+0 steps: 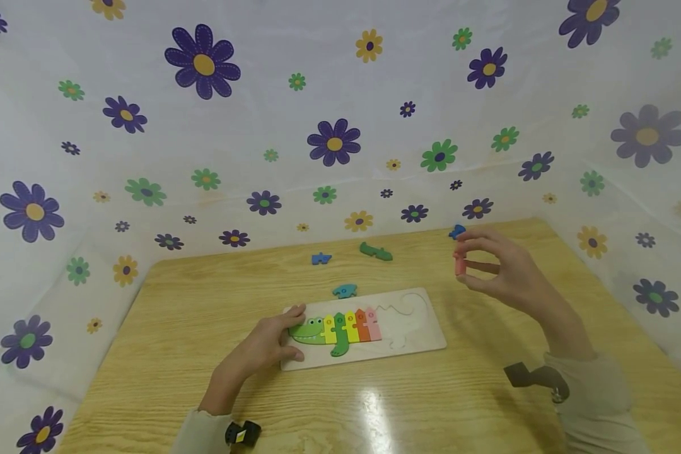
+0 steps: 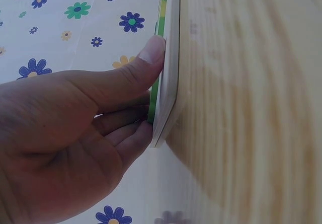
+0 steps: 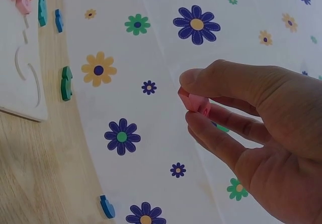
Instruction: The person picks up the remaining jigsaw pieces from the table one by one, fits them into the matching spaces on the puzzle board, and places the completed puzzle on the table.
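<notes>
A wooden puzzle board (image 1: 414, 337) lies on the table, with a crocodile's green head (image 1: 309, 332) and several coloured body pieces set in its left part. My left hand (image 1: 267, 340) rests on the board's left end, thumb near the front edge and fingers towards the back. The left wrist view shows the thumb (image 2: 153, 50) laid against the board's face beside the green piece. Raised at the right, my right hand (image 1: 505, 271) pinches a pink puzzle piece (image 3: 195, 102) between thumb and fingertips. Outlines of a tail and leg show on the board's right part.
Behind the board lie a teal piece (image 1: 345, 291), a blue piece (image 1: 320, 258) and a long green piece (image 1: 376, 251). Another blue piece (image 1: 457, 231) lies at the table's back edge, just beyond my right hand. A flower-patterned sheet (image 1: 272, 126) encloses the table's back and sides.
</notes>
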